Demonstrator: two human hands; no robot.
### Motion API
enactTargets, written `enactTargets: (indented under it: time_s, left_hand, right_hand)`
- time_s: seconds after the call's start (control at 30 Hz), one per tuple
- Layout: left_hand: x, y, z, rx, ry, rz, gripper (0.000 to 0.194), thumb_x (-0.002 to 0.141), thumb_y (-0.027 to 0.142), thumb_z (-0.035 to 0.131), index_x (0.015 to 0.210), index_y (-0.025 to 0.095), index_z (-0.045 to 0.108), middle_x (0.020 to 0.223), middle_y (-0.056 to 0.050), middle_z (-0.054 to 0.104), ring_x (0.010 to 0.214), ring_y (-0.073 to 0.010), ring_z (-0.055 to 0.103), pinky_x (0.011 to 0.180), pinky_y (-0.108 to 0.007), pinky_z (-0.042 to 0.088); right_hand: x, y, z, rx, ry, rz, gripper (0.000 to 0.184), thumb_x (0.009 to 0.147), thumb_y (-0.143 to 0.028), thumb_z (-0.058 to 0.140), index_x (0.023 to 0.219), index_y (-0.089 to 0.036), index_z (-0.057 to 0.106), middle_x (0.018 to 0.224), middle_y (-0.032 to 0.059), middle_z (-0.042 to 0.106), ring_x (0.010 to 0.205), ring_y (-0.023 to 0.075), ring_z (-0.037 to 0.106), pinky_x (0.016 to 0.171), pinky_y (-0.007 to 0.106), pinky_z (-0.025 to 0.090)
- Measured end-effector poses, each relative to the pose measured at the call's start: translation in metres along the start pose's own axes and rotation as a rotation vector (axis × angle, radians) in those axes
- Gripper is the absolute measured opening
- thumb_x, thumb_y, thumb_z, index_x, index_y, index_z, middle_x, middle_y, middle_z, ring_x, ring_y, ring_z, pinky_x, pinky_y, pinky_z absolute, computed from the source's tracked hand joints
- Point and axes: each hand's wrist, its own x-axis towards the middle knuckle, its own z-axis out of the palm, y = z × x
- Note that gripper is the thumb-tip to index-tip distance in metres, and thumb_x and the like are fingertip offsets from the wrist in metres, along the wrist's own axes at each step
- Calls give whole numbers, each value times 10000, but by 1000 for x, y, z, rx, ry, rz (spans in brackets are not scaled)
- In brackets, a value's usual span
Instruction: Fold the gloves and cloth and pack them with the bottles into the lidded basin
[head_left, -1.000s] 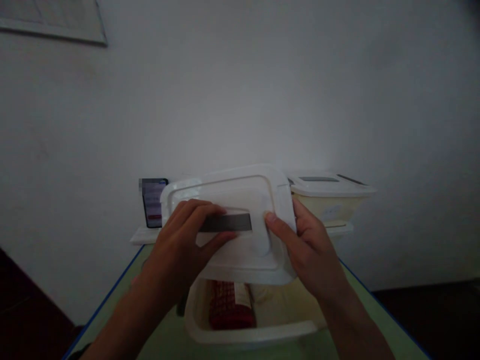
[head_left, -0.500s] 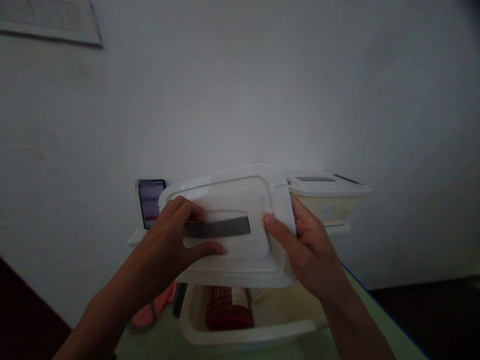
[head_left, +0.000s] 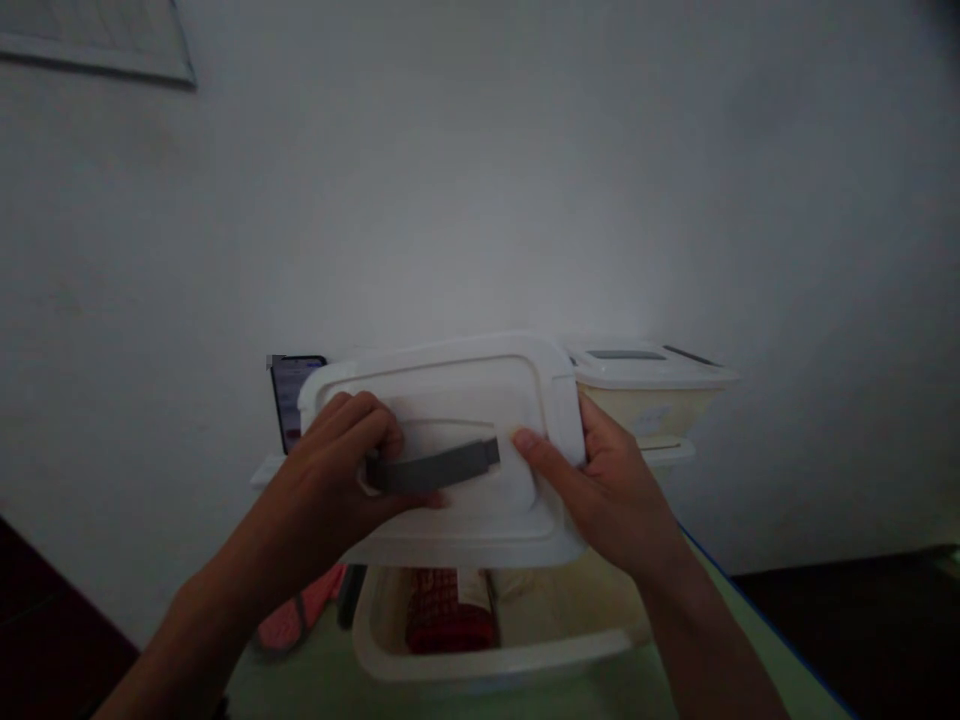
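A white plastic box lid (head_left: 450,535) is held up and tilted, its top face toward me. My right hand (head_left: 604,480) grips its right edge, thumb on the top face and fingers behind. The fingers of my left hand (head_left: 337,460) curl round the left end of the lid's grey handle (head_left: 442,468), which stands raised from its recess. The left thumb lies against the lid below the handle. Under the lid stands an open cream storage box (head_left: 495,660). Inside it, at the left, lies a dark red patterned package (head_left: 450,612); the lid hides the box's far side.
Behind on the right, a second lidded box (head_left: 637,400) rests on a white ledge (head_left: 667,452) by the wall. A phone (head_left: 289,395) leans at the left. A pink item (head_left: 283,622) lies on the green tabletop (head_left: 300,690), left of the open box.
The grey handle has swung up out of its recess at the left hand's fingers. Both hands and the lid have shifted slightly left in view.
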Motion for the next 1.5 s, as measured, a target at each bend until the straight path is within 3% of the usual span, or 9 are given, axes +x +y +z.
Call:
enactTargets:
  time_s: [0.17, 0.33, 0.53, 0.73, 0.9, 1.07, 1.2, 1.3, 1.5]
  left_hand:
    - [-5, -6, 8, 12, 93, -19, 358, 787, 378, 607, 1099, 219, 529, 1059, -59, 478, 1001, -233, 501, 860, -429, 449]
    - [-6, -14, 11, -146, 157, -285, 556, 804, 421, 544, 1300, 212, 405, 1231, -121, 441, 1051, -275, 524, 812, -443, 510]
    - [-4, -16, 2, -648, -72, -509, 528, 862, 360, 442, 1359, 227, 326, 1127, -95, 617, 908, -227, 625, 740, -367, 550]
    - [-8, -25, -9, -783, -287, -595, 644, 851, 325, 445, 1414, 229, 147, 994, -103, 680, 804, -231, 670, 625, -331, 561]
    - [-9, -19, -11, -692, -490, -575, 621, 875, 375, 429, 1399, 222, 134, 863, -63, 683, 640, -186, 662, 515, -265, 534]
    - [-12, -16, -3, -549, -585, -602, 595, 873, 498, 384, 1359, 200, 211, 789, -42, 684, 409, -137, 582, 352, -217, 444]
    - [-11, -20, 2, -332, -541, -530, 538, 884, 507, 329, 1305, 174, 347, 982, -116, 692, 702, -213, 677, 587, -295, 534]
    - [-11, -24, 7, -114, -529, -478, 541, 898, 495, 271, 1263, 132, 436, 1123, -164, 643, 1019, -280, 613, 860, -389, 465]
    - [-14, -20, 22, 36, -653, -454, 581, 920, 459, 177, 1277, 81, 436, 1150, -203, 621, 1056, -297, 595, 897, -416, 420]
  right_hand:
    - [-1, 7, -16, 142, 162, 50, 273, 802, -361, 599, 1039, -239, 537, 875, 20, 682, 707, 177, 644, 580, 285, 527]
    - [-4, 10, -39, 231, 242, 88, 237, 790, -348, 608, 1002, -260, 550, 853, 10, 688, 579, 152, 626, 481, 256, 497]
    - [-3, 11, -45, 164, 208, 147, 227, 821, -351, 555, 1030, -272, 518, 927, 31, 679, 651, 179, 635, 510, 275, 497]
    - [5, 25, -53, -356, 51, 147, 341, 854, -488, 449, 1053, -221, 521, 996, 93, 663, 881, 269, 630, 738, 407, 503]
    - [6, 30, -57, -532, -62, 207, 464, 868, -502, 397, 1180, -174, 500, 1060, 142, 658, 972, 317, 619, 822, 465, 477]
    - [4, 31, -58, -594, 9, 173, 671, 878, -490, 386, 1440, -177, 194, 1275, 166, 545, 1162, 334, 514, 947, 501, 410]
    - [5, 30, -61, -537, -58, 115, 574, 890, -450, 373, 1398, -186, 339, 1369, 102, 455, 1258, 293, 415, 1044, 497, 318]
    - [5, 29, -62, -488, -97, 121, 524, 880, -446, 388, 1345, -209, 432, 1352, 66, 475, 1243, 281, 436, 1050, 491, 316]
    - [7, 35, -68, -476, -114, 172, 466, 846, -468, 459, 1236, -232, 559, 1235, 70, 584, 1090, 307, 578, 966, 519, 409]
